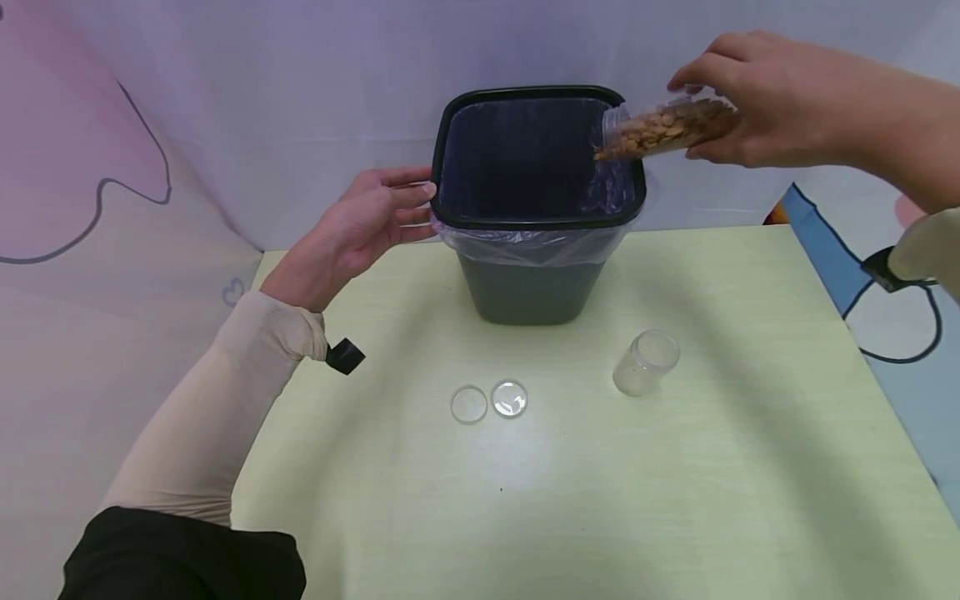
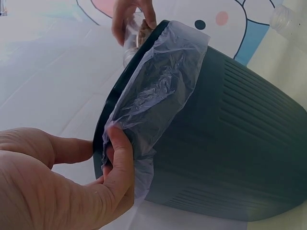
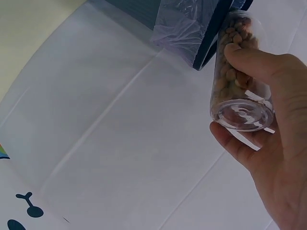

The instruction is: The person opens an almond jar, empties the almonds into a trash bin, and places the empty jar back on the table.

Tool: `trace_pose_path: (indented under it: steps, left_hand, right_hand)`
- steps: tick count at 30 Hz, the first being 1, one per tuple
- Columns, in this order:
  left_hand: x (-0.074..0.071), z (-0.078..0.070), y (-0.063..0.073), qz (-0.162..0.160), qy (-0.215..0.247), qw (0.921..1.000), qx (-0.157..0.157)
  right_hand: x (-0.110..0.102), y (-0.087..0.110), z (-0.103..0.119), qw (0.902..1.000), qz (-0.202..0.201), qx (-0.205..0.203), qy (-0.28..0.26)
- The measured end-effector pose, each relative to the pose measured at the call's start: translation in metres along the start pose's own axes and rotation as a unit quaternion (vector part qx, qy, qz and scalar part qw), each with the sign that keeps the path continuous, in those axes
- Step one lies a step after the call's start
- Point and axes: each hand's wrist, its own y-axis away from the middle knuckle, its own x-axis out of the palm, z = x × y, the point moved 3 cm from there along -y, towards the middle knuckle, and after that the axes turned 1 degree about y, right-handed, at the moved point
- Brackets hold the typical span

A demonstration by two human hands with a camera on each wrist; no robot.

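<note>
A dark plastic trash bin stands at the back of the table, lined with a thin translucent bag folded over its black rim. My left hand grips the bin's left side, thumb on the rim and fingers outside against the bag. At the opposite side, my right hand holds a transparent jar of brown nut-like pieces. The jar lies tilted, its uncapped mouth over the bin's right rim, with pieces gathered at the opening. The bin's bottom is dark inside.
Another transparent jar stands uncapped on the table, right of the bin. Two round clear lids lie side by side in front of the bin. Behind it hangs a pale wall sheet with drawings at its sides.
</note>
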Motion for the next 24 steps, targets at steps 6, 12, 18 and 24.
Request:
trace_pose_path:
  steps: [6, 12, 18, 24]
  left_hand:
    - [-0.0003, 0.0001, -0.0005, -0.001, -0.005, 1.0000, 0.000]
    - [-0.0016, -0.0005, -0.0010, 0.000, -0.005, 1.0000, 0.000]
    - [-0.0020, -0.0016, -0.0006, -0.004, -0.005, 1.0000, 0.001]
    - [-0.0030, -0.0018, 0.0011, -0.003, 0.000, 1.0000, 0.000]
  right_hand:
    - [0.0010, 0.0000, -0.0015, 1.0000, 0.001, 0.002, 0.005]
    - [0.0004, -0.0004, -0.0019, 1.0000, 0.002, 0.006, 0.007]
    - [-0.0037, -0.0014, -0.0003, 0.9998, -0.004, -0.004, 0.018]
    - [-0.0059, -0.0020, 0.0005, 0.9998, -0.005, -0.001, 0.022]
